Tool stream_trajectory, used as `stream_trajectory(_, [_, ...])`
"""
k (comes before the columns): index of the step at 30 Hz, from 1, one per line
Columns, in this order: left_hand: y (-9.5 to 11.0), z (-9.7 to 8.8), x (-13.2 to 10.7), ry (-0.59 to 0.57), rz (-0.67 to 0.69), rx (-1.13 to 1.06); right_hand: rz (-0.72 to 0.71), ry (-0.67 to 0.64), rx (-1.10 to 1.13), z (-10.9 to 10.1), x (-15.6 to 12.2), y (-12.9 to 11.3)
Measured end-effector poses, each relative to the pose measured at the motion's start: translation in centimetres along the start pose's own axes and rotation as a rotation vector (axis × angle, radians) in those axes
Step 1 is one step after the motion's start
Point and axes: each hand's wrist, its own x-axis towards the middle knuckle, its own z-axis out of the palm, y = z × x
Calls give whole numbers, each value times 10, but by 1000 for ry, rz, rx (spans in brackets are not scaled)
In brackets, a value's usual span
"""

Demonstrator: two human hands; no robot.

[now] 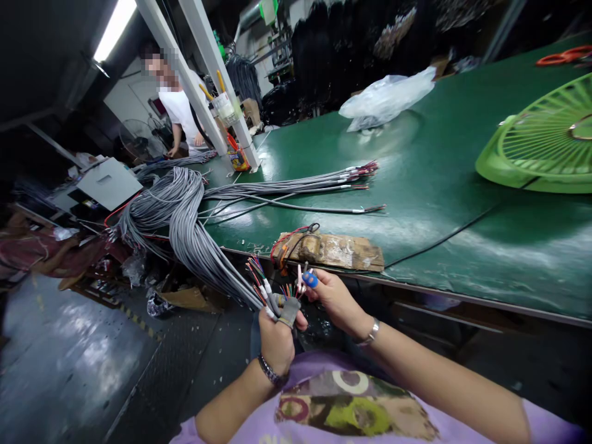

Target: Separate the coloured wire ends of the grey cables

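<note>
My left hand (277, 339) is closed around the ends of several grey cables (272, 302), with a grey wrap around some of the fingers. Thin coloured wires (256, 271) fan out of the cut cable ends, and more coloured wire tips (289, 288) stick up above the wrapped fingers. Right beside them, my right hand (330, 299) is closed in a pinch, a blue cover (309, 280) on one fingertip. What it pinches is too small to make out. From the left hand the cables run up to a large grey bundle (185, 197) draped over the table edge.
A worn wooden block (346, 251) with wires lies at the edge of the green table (425, 228). More cables (296, 185) stretch across the top. Further off are a plastic bag (388, 98), a green fan (546, 142), orange-handled scissors (562, 57), white posts and a person (180, 114).
</note>
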Motion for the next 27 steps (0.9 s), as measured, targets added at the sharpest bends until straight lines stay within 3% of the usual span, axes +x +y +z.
stream_trajectory(3, [-3, 0, 1, -8, 3, 35, -50, 49, -66, 0, 1, 4])
stream_trajectory(7, [-5, -1, 1, -21, 9, 49, 130, -23, 225, 2, 5, 9])
stream_trajectory(10, [-6, -1, 0, -34, 26, 61, 132, 29, 354, 7, 8, 11])
stream_trajectory(14, [-8, -3, -2, -43, 38, 86, 98, 89, 376, 12, 8, 11])
stream_trajectory(19, [-10, -6, -3, -36, 39, 78, 182, 80, 408, 10, 3, 12])
stream_trajectory(23, [-11, -11, -6, -28, 40, 77, 224, -11, 375, 2, -10, 13])
stream_trajectory(27, [-12, -17, -9, -43, 54, 118, 176, -165, 170, -2, -27, 12])
